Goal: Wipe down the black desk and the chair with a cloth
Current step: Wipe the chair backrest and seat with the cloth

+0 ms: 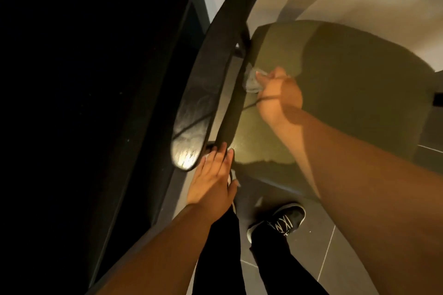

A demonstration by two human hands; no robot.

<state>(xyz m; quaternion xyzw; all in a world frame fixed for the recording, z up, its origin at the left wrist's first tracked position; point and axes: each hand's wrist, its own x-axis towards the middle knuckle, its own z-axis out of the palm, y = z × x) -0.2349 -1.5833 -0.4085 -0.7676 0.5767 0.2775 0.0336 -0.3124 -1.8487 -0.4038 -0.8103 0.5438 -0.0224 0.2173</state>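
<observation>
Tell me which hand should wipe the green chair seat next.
Right. The right hand grips the cloth down on the seat beside the armrest; the left hand lies open at the armrest's front end with no cloth.

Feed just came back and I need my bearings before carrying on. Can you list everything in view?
chair seat: one, olive green, centre right
armrest: one, glossy black, left of the seat
desk: one, black, far left, mostly in darkness
cloth: one, whitish, at the seat's left edge beside the armrest
floor: grey tiles, bottom right
shoe: one, black with white laces, on the floor below the seat
trousers: black, bottom centre
left hand: one, fingers straight, touching the armrest's near end
right hand: one, grips the cloth at the seat
</observation>
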